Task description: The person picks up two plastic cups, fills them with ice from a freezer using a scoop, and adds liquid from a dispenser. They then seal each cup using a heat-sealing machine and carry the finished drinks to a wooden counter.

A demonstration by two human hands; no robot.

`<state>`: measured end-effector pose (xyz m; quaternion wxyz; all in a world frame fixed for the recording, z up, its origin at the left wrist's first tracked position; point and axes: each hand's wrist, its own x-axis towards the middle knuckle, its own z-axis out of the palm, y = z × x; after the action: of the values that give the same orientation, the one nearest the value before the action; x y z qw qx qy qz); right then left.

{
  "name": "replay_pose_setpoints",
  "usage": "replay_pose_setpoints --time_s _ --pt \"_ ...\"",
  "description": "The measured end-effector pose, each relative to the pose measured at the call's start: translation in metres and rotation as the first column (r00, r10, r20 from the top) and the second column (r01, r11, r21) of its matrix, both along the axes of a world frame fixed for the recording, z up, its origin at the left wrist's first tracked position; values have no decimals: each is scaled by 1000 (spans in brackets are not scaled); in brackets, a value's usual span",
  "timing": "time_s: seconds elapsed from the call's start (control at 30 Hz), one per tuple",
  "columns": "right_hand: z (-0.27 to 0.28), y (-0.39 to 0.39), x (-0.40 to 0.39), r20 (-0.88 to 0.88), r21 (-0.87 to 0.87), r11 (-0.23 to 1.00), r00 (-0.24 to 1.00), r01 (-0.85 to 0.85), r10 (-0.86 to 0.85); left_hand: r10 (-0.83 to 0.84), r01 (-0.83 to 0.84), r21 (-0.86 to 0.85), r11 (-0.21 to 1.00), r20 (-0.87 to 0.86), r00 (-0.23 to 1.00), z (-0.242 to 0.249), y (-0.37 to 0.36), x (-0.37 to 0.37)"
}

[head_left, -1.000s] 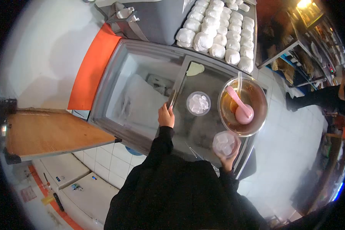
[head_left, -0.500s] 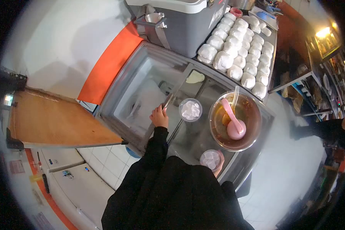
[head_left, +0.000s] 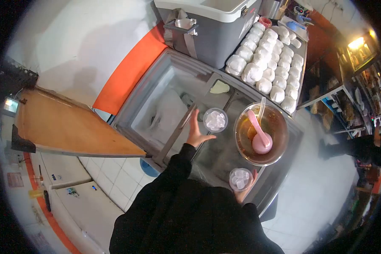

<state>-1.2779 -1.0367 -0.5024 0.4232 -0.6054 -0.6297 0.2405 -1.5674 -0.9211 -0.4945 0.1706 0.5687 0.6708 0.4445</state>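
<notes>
Left hand (head_left: 197,131) open beside ice cup (head_left: 215,120) | writing: none legible

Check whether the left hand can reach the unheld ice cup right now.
Very likely yes: the left hand is open, fingers and thumb spread beside the unheld ice cup, with nothing visible between them. The metal bowl is on the cup's other side, seemingly out of the way.

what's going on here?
A person at an open chest freezer has the right hand around a cup of ice. The left hand is open beside a second cup of ice, which stands on the freezer lid. A metal bowl with a pink ladle sits to its right.
</notes>
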Motion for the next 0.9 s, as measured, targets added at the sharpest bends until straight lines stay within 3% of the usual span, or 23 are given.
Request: replay_pose_setpoints --time_s 0.03,0.07,0.13,0.33,0.4,0.43,0.47,0.53,0.63,0.7,0.73,0.8,0.9 --pt "5 0 1 157 -8 1000 988 6 -4 -40 26 79 997 175 984 2 7 9" --pt "9 0 2 312 -15 1000 950 12 -7 -39 23 91 996 176 984 -1 11 18" --pt "-1 -3 6 248 1 1000 968 18 -18 -30 -33 117 993 498 866 -5 20 32" --pt "-5 -5 18 158 -28 1000 987 12 -7 34 -98 134 986 415 909 -11 31 41" --pt "-1 -4 24 347 -70 997 937 -16 39 46 -121 166 979 398 916 -11 28 36" --pt "-5 -6 24 342 -76 997 939 -23 48 55 -127 160 979 393 918 -9 23 32" --pt "-9 -7 24 16 -187 982 1000 -2 5 51 -122 144 982 419 907 -8 17 28" --pt "-16 -8 26 -302 -311 950 951 -25 -74 60 -124 116 985 444 894 -7 5 23" --pt "-18 -10 30 -159 -198 977 986 -83 52 60 -105 107 989 365 929 -4 -16 12" --pt "-6 -3 25 126 34 999 992 17 -21 80 -119 104 987 318 945 2 -29 6" --pt "-16 -4 30 126 28 1000 992 13 -16 86 -123 98 988 317 945 9 -36 3" --pt "-45 -11 44 -39 -25 999 999 -32 31 62 -102 88 991 373 926 21 -52 1" --pt "-48 -7 44 30 14 998 997 -66 65 27 -59 69 996 403 915 19 -70 -3"
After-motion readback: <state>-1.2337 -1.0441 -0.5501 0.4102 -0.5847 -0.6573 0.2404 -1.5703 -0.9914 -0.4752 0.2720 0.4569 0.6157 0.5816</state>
